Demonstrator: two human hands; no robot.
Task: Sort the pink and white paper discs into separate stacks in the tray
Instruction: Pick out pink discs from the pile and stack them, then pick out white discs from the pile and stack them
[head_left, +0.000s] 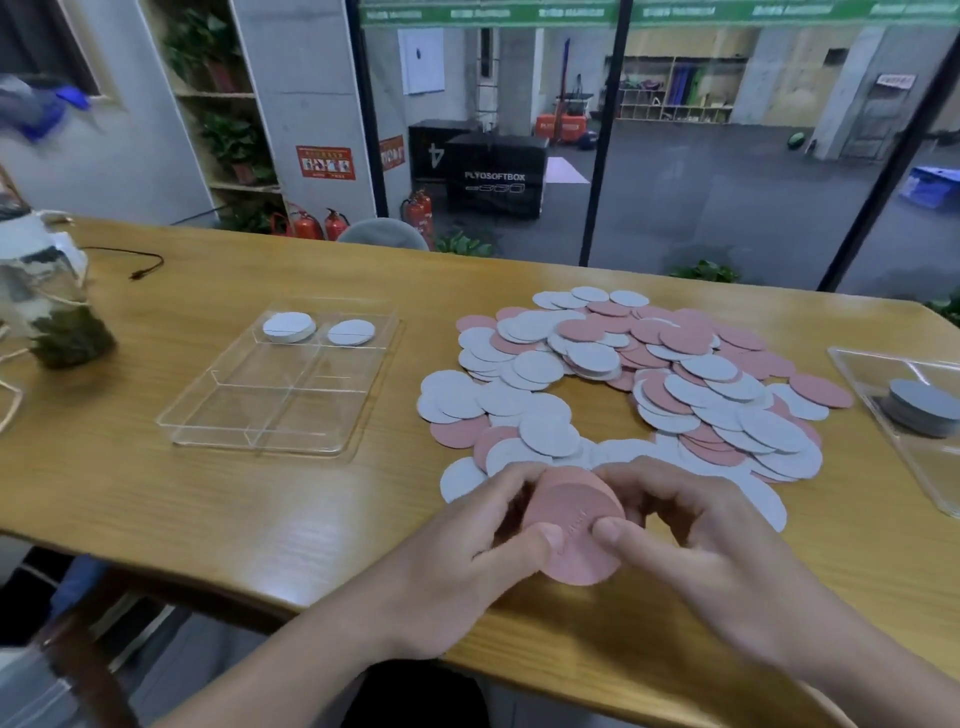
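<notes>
Both hands hold one stack of pink discs (574, 525) just above the table's near edge. My left hand (467, 551) curls round its left side, thumb on top. My right hand (691, 540) grips the right side, thumb pressing the top disc. Beyond them a loose pile of pink and white discs (634, 379) spreads over the table. The clear divided tray (280, 415) lies to the left; its two far compartments hold a white stack (289, 327) and another white stack (351, 332). The near compartments hold nothing.
A second clear tray (883, 374) at the right edge holds a stack of grey discs (919, 413). A glass jar with greenery (49, 306) stands at the far left, with a dark cable (140, 260) behind it. A glass wall runs along the table's far edge.
</notes>
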